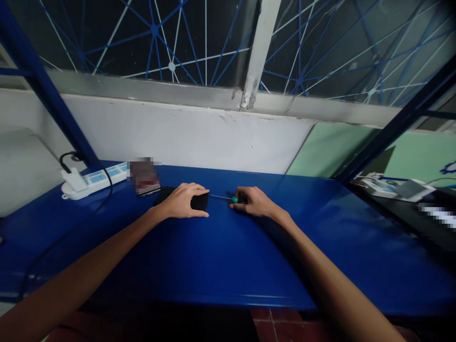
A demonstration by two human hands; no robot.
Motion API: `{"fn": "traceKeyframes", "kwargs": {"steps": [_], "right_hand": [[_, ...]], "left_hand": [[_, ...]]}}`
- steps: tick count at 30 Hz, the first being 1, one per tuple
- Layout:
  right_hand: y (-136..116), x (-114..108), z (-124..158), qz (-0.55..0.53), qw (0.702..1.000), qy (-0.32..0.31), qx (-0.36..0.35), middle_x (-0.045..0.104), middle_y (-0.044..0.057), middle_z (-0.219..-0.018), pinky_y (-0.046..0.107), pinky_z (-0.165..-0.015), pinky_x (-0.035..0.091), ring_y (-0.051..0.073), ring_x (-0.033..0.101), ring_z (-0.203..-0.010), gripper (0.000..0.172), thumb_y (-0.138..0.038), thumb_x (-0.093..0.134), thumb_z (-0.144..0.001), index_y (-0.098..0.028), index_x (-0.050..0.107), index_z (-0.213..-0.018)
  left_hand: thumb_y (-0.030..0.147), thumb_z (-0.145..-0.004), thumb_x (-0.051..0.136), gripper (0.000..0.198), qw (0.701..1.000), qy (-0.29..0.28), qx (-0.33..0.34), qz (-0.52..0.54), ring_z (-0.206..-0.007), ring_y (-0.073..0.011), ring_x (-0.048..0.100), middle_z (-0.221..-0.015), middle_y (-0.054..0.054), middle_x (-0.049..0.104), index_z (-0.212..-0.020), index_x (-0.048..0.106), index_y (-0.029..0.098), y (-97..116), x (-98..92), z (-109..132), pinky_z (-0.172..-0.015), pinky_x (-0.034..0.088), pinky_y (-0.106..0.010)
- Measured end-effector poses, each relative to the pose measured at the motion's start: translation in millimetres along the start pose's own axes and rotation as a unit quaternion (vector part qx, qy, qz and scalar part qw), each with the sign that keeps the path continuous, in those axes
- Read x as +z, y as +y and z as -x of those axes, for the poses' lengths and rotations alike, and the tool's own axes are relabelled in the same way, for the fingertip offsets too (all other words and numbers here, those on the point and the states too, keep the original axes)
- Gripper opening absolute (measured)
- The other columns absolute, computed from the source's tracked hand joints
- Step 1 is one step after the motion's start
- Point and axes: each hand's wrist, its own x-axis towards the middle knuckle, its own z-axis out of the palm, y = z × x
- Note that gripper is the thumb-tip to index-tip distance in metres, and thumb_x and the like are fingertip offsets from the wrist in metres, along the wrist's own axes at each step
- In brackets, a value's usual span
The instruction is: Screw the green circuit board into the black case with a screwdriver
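My left hand (181, 200) is closed around a flat black rectangular object (200, 202) lying on the blue desk (228, 256), its thumb and fingers on opposite sides. What exactly the object is I cannot make out. In my right hand (254, 202) is a screwdriver (235, 200) with a green handle, partly hidden by the fingers. Its thin metal shaft lies roughly level and points left, the tip at or very near the black object's right end. Whether the tip touches is too small to tell.
Behind my left hand stands a partly blurred dark box (145, 176). A white power strip (99, 179) with a plugged-in black cable (81, 221) lies at the left. Blue metal posts (59, 102) rise at both sides. Papers and small items (386, 187) lie at the right.
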Motion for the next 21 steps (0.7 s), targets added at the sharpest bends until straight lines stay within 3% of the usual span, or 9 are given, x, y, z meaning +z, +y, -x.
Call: {"fn": "traceKeyframes", "kwargs": {"steps": [5,9,17,21], "right_hand": [[-9,-4,3,0.008,1.000,0.010,0.007,0.061,0.002,-0.068,0.028,-0.057,0.026,0.014,0.049,-0.060,0.040,-0.059,0.057,-0.088,-0.020,0.062,-0.083],[-10,-8,4,0.015,1.000,0.003,0.020,0.062,0.004,-0.067,0.029,-0.058,0.025,0.015,0.049,-0.060,0.041,-0.052,0.047,-0.096,-0.020,0.068,-0.083],[1,-7,1,0.036,0.999,0.033,-0.009,0.063,0.006,-0.085,0.028,-0.059,0.028,0.015,0.048,-0.069,0.036,-0.054,0.070,-0.080,-0.019,0.063,-0.079],[0,-4,1,0.048,0.998,0.038,0.005,0.060,0.003,-0.077,0.028,-0.057,0.026,0.014,0.046,-0.064,0.031,-0.048,0.069,-0.082,-0.019,0.057,-0.085]], "left_hand": [[0.070,-0.075,0.068,0.077,1.000,0.007,0.002,-0.015,-0.122,-0.0340,0.055,-0.133,-0.013,0.062,-0.136,0.059,0.024,1,0.8,0,-0.103,0.037,-0.050],[0.076,-0.073,0.065,0.083,1.000,0.012,0.001,-0.019,-0.122,-0.0339,0.055,-0.133,-0.014,0.062,-0.137,0.059,0.023,0,1.6,0,-0.103,0.037,-0.050],[0.081,-0.072,0.062,0.087,0.998,0.048,0.013,-0.042,-0.119,-0.0343,0.056,-0.128,-0.014,0.065,-0.135,0.061,0.022,2,6.4,1,-0.102,0.037,-0.051],[0.080,-0.076,0.059,0.082,0.997,0.058,0.013,-0.053,-0.118,-0.0326,0.057,-0.126,-0.014,0.066,-0.133,0.062,0.020,4,7.8,1,-0.101,0.038,-0.049]]}}
